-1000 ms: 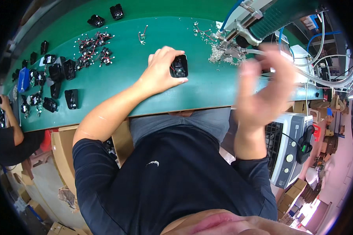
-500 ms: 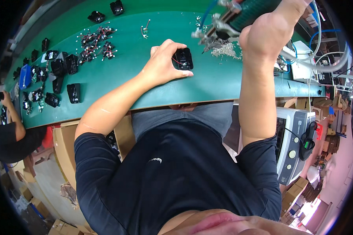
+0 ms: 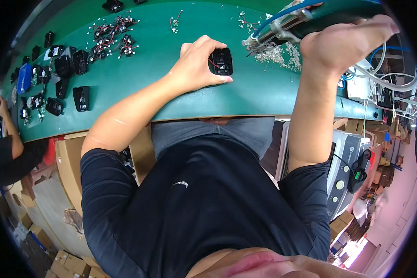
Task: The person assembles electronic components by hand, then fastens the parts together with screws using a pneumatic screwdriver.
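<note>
My left hand rests on the green table, thumb and fingers closed around the sides of a small black plastic housing. The housing lies with its open inside facing up, and a thin red wire shows at its left edge. At the upper right my right hand is wrapped around a power screwdriver with a dark grip, a metal front end and a blue hose. The tool is raised and tilted, its front end pointing left, close to a pile of small silver screws. My right fingers are partly hidden behind the grip.
Several wired parts with red and black leads lie in a heap at the far left. More black housings and a blue box are farther left. Hoses hang at the right. A co-worker's arm shows at the left edge.
My right hand has moved right with the screwdriver, which now lies at a flatter tilt. The view has shifted slightly. My left hand still holds the housing on the table.
</note>
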`<state>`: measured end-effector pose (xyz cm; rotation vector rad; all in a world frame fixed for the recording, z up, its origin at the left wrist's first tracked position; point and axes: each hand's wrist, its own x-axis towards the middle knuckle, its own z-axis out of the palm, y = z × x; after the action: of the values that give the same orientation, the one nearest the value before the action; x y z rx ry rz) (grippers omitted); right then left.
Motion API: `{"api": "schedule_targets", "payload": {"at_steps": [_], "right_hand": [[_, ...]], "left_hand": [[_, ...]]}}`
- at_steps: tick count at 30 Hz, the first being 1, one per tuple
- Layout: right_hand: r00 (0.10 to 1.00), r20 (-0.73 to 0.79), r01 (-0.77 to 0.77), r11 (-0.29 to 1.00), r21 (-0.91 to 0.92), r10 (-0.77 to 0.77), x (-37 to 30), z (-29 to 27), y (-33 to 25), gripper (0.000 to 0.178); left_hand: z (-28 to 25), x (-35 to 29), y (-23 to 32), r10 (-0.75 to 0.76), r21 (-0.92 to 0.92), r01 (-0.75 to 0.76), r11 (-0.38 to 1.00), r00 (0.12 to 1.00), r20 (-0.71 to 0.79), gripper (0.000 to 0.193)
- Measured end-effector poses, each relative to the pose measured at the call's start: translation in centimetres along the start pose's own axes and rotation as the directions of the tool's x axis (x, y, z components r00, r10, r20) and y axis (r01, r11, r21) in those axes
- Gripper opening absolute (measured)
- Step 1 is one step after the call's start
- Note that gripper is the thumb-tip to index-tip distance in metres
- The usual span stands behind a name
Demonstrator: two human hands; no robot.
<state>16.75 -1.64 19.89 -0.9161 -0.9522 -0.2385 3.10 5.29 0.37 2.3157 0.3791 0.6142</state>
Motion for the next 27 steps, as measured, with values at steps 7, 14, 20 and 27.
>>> {"api": "schedule_targets", "payload": {"at_steps": [7, 14, 20, 27], "right_hand": [[0.953, 0.302, -0.082, 0.986, 0.144, 0.035, 0.8, -2.2, -0.9, 0.072], [0.934, 0.149, -0.342, 0.935, 0.099, 0.326, -2.7, 0.0, -2.5, 0.086], [0.961, 0.171, -0.256, 0.926, 0.277, 0.215, -3.6, -1.1, -0.4, 0.083], [0.956, 0.147, -0.281, 0.935, 0.219, 0.253, -3.8, -1.1, -0.5, 0.083]], "left_hand": [[0.3, 0.4, 0.0, 0.061, -0.025, -0.061, 0.998, 0.998, -0.024, 0.076], [0.2, 0.2, -0.3, 0.071, -0.063, -0.073, 0.995, 0.997, -0.039, 0.074], [0.2, 0.2, -0.1, 0.095, -0.058, -0.098, 0.993, 0.994, -0.053, 0.072], [0.1, 0.2, 0.0, 0.087, -0.074, -0.090, 0.993, 0.995, -0.044, 0.071]]}}
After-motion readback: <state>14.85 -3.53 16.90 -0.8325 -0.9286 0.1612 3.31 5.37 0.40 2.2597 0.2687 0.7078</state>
